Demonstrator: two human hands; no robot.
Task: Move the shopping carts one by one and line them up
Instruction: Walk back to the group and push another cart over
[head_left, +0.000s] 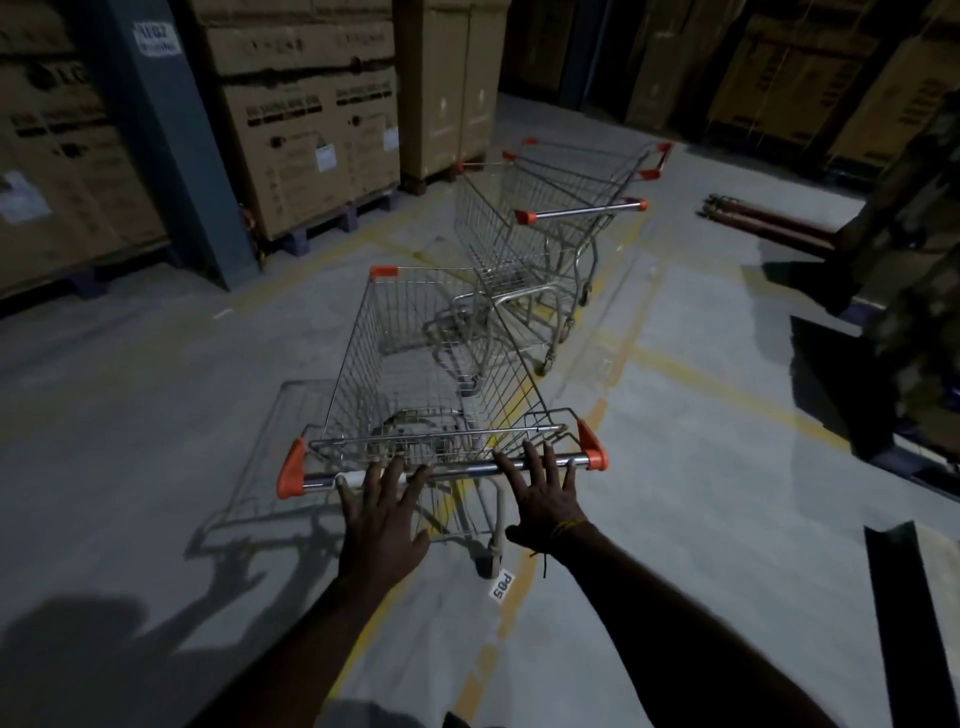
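A wire shopping cart (431, 364) with orange corner caps stands right in front of me, its chrome handle bar (457, 470) nearest. My left hand (382, 512) has its fingers spread straight, fingertips at the left half of the bar. My right hand (545, 493) is likewise spread, fingertips reaching the right half of the bar. Neither hand curls round it. Ahead, a row of nested carts (550, 223) stands on the floor, its rear facing the front of my cart.
Stacked cardboard boxes on pallets (306, 124) and a grey pillar (166, 145) line the left. More boxes stand at the back right. Two reddish poles (763, 223) lie on the floor at right, near a person in camouflage clothing (914, 270). Yellow floor lines run beneath the carts.
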